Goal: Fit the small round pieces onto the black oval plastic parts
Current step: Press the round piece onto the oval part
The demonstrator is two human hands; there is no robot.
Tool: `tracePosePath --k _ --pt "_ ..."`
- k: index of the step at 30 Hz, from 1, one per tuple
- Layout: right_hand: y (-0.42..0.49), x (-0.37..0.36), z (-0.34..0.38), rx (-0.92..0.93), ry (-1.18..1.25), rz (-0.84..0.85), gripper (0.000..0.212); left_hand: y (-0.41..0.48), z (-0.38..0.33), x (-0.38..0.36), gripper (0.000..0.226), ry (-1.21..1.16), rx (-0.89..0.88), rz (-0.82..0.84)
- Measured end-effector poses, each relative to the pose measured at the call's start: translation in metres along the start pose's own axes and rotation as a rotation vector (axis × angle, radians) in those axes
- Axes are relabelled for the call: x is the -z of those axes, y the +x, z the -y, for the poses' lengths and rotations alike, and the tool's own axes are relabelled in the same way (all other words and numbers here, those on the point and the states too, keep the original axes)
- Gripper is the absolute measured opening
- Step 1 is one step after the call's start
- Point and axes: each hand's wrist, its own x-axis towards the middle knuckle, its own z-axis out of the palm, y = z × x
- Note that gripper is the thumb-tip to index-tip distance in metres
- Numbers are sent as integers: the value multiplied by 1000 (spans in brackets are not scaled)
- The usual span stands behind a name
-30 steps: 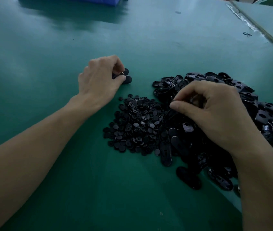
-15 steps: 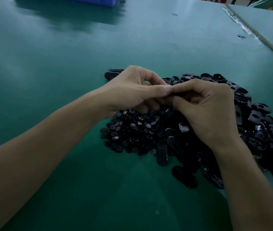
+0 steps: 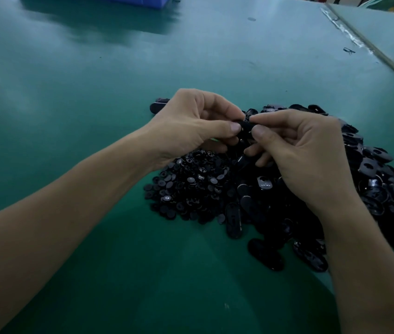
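Observation:
My left hand (image 3: 191, 124) and my right hand (image 3: 304, 155) meet above the piles, and both pinch one black oval part (image 3: 245, 126) between thumb and fingers. Whether a round piece sits on it is hidden by the fingertips. Below the hands lies a heap of small round pieces (image 3: 191, 186) on the green table. To its right spreads a larger heap of black oval parts (image 3: 379, 184). A few oval parts (image 3: 157, 106) lie apart behind my left hand.
The green table (image 3: 95, 92) stretches wide to the left and the front. A blue bin (image 3: 138, 0) stands at the far edge. A seam with tape (image 3: 350, 34) runs along the right, next to a small dark clip (image 3: 349, 50).
My left hand came from the small group of parts at the back to my right hand. Both hands have risen slightly and now pinch one oval part between them.

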Motion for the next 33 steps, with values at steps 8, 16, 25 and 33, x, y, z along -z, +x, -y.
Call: tracePosePath --k 8,16,25,33 --pt "-1 0 1 -23 37 -9 18 0 1 -3 12 9 -97 -34" --pt "-2 0 5 -5 -27 -54 10 0 0 -7 10 -13 -236 -46" --pt "-4 -5 3 38 -112 -46 10 0 2 -1 31 25 -244 -12" --pt "-10 -14 5 82 -811 357 24 5 12 5 22 148 -230 -233"
